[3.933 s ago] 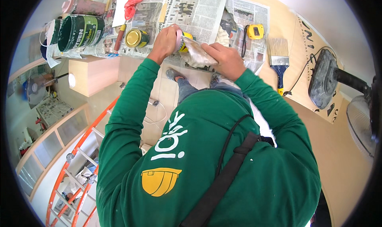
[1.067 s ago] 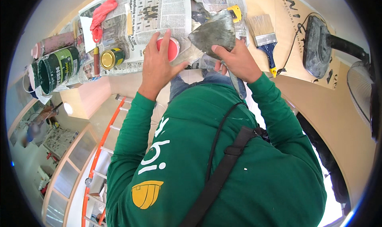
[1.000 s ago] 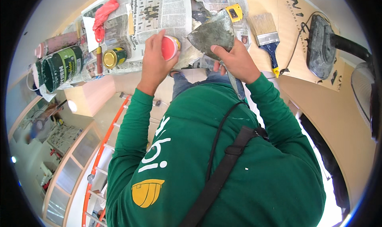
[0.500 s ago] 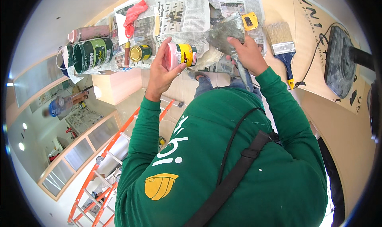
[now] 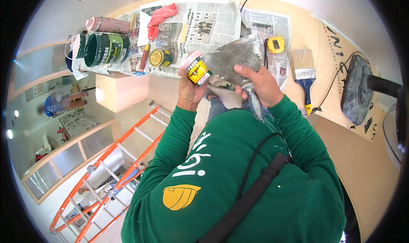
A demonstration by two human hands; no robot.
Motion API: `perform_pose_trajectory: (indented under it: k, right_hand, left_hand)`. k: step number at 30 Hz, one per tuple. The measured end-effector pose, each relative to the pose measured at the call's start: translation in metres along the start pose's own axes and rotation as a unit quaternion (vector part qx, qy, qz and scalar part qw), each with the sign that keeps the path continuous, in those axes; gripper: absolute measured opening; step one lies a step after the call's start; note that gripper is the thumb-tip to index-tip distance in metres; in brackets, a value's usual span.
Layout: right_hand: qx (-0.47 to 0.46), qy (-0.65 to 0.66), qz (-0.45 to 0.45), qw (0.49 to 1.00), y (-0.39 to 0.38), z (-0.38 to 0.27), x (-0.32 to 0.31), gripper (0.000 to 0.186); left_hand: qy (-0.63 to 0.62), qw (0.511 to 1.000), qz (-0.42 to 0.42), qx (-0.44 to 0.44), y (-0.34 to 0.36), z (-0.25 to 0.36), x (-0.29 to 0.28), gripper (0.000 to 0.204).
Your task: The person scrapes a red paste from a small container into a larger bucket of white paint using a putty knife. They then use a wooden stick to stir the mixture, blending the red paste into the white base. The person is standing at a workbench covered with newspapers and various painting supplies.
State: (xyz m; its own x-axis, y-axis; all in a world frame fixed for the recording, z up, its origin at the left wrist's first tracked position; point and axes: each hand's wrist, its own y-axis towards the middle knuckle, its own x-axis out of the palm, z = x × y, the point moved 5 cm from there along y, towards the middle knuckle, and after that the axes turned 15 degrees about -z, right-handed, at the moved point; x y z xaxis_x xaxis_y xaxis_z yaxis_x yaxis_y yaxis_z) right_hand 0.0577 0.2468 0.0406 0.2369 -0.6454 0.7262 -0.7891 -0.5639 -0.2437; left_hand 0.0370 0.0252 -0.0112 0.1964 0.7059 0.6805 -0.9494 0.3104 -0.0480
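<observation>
My left hand (image 5: 189, 91) is wrapped round a small can (image 5: 198, 72) with a yellow and black label and pink at its top. The can is tilted. My right hand (image 5: 265, 86) grips a wide, paint-stained putty knife (image 5: 230, 59), thumb on the blade. One blade corner overlaps the can's rim in view; whether they touch I cannot tell. A closed small can with a gold lid (image 5: 157, 58) stands on newspaper to the left. A paintbrush (image 5: 303, 70) with a blue handle and a yellow tape measure (image 5: 275, 44) lie to the right.
Newspaper (image 5: 213, 21) covers part of the worktop. On it are a green paint bucket (image 5: 111, 49), a pink-stained roller (image 5: 108, 25) and a red cloth (image 5: 161, 14). A dark machine pad (image 5: 357, 90) rests at right. An orange ladder (image 5: 121, 136) stands lower left; a person (image 5: 55, 104) is beyond.
The can has tipped in my left hand, its label turned more toward me. The putty knife's blade has come down and left, up against the can in view. The whole view has shifted.
</observation>
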Motion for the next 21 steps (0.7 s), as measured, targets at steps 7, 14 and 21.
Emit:
perform_pose_trajectory:
  k: [7, 14, 21]
  right_hand:
    - [0.033, 0.006, 0.029, 0.999, 0.004, 0.001, 0.020, 0.032]
    - [0.036, 0.014, 0.021, 0.999, 0.015, 0.006, 0.036, 0.034]
    - [0.041, 0.051, 0.031, 0.997, 0.020, 0.014, 0.043, 0.031]
  left_hand:
    - [-0.076, 0.996, -0.005, 0.046, 0.026, 0.008, 0.018, 0.094]
    - [-0.065, 0.996, -0.017, 0.058, 0.029, 0.014, 0.010, 0.084]
    - [-0.058, 0.997, 0.001, 0.053, 0.021, 0.018, 0.015, 0.079]
